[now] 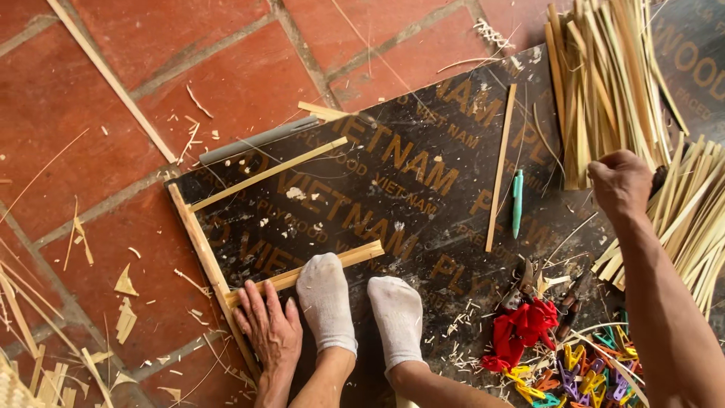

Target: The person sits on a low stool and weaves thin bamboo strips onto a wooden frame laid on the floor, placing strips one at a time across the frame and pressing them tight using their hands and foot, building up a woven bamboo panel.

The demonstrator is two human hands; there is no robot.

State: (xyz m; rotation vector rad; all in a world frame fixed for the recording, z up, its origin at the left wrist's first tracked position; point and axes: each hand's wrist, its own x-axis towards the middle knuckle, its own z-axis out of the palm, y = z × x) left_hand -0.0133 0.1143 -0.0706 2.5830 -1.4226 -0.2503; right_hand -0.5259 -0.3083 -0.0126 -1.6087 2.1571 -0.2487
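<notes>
My left hand (269, 326) lies flat, fingers spread, pressing a bamboo strip frame (202, 245) at its corner on a dark plywood board (423, 174). Two feet in white socks (326, 301) rest on the board, one over the lower frame strip (362, 255). My right hand (621, 181) reaches into a pile of bamboo strips (604, 83) at the upper right, fingers closed among the strips. A loose bamboo strip (500, 166) and a teal pen (517, 202) lie between the hands.
Red tile floor (83, 98) with bamboo shavings surrounds the board. Red ribbon (521, 332) and coloured clips (581, 370) lie at the lower right. A second strip bundle (691, 211) lies at the right edge. A long strip (113, 79) lies on the tiles.
</notes>
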